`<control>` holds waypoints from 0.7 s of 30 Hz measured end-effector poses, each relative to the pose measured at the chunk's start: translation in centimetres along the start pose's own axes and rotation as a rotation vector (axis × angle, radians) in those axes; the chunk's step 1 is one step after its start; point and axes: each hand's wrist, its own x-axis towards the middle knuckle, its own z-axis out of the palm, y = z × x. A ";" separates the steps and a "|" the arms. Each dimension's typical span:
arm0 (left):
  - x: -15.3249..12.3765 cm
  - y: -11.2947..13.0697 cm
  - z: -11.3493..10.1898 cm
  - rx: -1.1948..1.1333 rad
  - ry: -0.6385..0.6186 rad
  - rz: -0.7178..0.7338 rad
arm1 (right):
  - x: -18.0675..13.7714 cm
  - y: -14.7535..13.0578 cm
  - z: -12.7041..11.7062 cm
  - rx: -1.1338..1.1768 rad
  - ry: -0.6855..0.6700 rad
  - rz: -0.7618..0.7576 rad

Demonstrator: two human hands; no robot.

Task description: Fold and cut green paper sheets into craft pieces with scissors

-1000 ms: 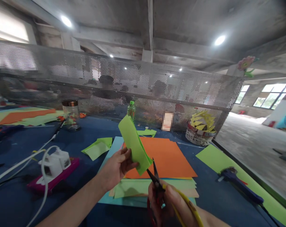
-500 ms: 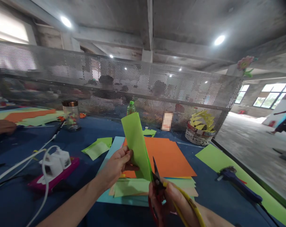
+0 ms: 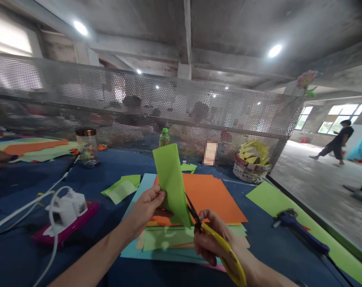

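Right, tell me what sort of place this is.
Most likely a craft workshop, though the pictures don't name it: scissors and green paper are in hand, stacked coloured sheets lie on the blue table, and what looks like a glue gun lies to the right.

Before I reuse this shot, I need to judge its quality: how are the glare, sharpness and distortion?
Head view: ceiling lights and right-hand windows glare almost white; head view: green paper and scissors look fairly clear, while the area behind the mesh screen is dim, partly pixelated; head view: wide-angle stretch toward the edges.
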 end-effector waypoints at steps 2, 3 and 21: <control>0.0 0.1 0.0 0.003 0.010 -0.003 | 0.3 0.2 0.1 0.009 0.017 -0.015; -0.1 0.1 0.1 0.002 0.011 -0.006 | 0.4 0.2 0.1 0.004 0.027 -0.014; 0.1 -0.8 0.0 0.050 -0.047 -0.033 | -0.7 -1.4 0.4 -0.105 -0.049 0.295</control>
